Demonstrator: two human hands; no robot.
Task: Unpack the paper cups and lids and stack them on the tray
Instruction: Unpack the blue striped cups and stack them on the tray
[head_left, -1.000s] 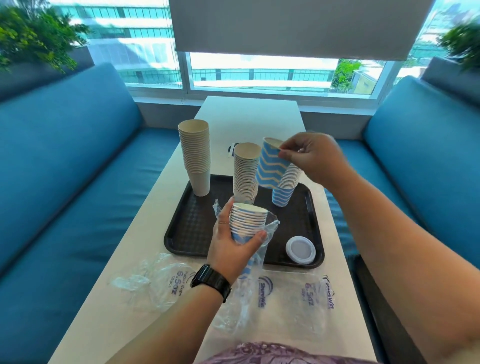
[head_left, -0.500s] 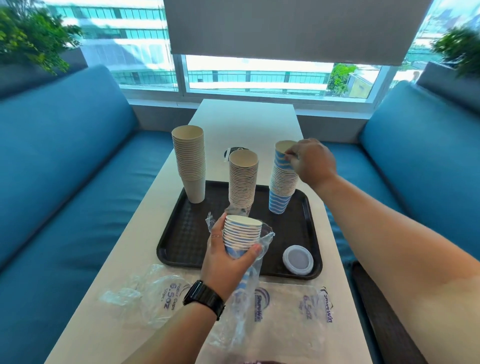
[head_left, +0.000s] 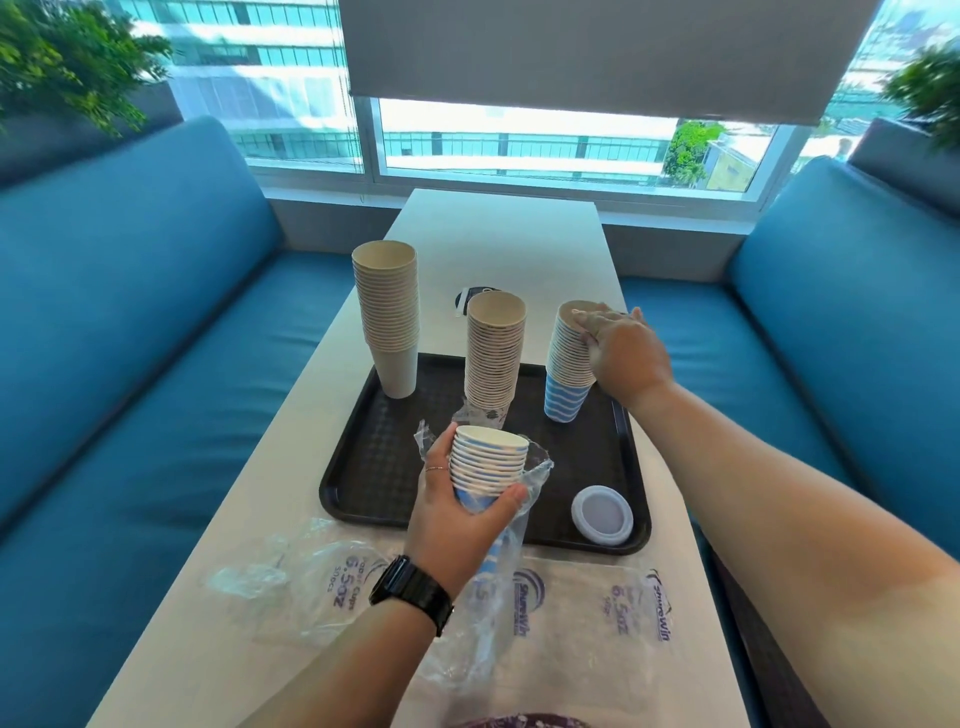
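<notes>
Black plastic forms the tray (head_left: 363, 467) lying across the white table (head_left: 498, 228), and three cup stacks stand along its far edge. At about 10 o'clock on the tray rises the tall plain stack (head_left: 387, 317); at 12 o'clock stands the middle stack (head_left: 493, 353); at 2 o'clock stands the blue-striped stack (head_left: 569, 364). The right hand (head_left: 626, 353) lies flat on this striped stack, fingers straight over its rim, palm against its side. The left hand (head_left: 457, 514), a black watch (head_left: 410, 592) on its wrist, is wrapped round a sleeve of blue cups (head_left: 488, 462) still half in its clear plastic wrapper (head_left: 511, 530), held over the tray's near edge at 6 o'clock. A white lid (head_left: 602, 514) lies on the tray at 4 o'clock. Two printed plastic bags (head_left: 597, 608) lie flat on the table nearer the person, at 6 o'clock of the tray.
</notes>
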